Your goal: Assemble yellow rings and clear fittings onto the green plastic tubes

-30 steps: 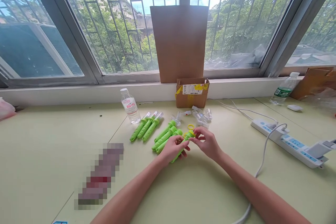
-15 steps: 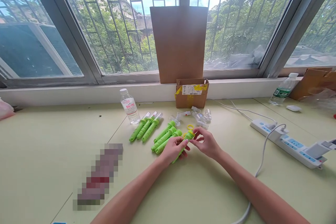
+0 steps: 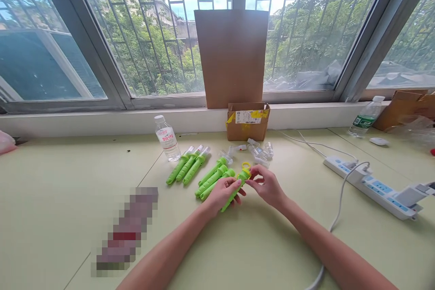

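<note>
My left hand is wrapped round a green plastic tube, which is tilted with its ribbed, threaded end up and away from me. At that end, the thumb and fingertips of my right hand pinch a thin yellow ring round the neck, partly covered by the fingers. Another yellow ring shows just beyond the tube's tip. Left of my hands lie three similar green tubes with bare threaded ends. Further left, three green tubes wear clear caps.
Loose clear plastic caps lie before a small cardboard box. A water bottle stands at the left, another bottle far right. A white power strip and its cable lie on the right. A pixelated object lies front left.
Both hands stay nearly in place round the same tube. My right fingertips have shifted slightly at the threaded end, and the yellow ring there sits a little differently.
</note>
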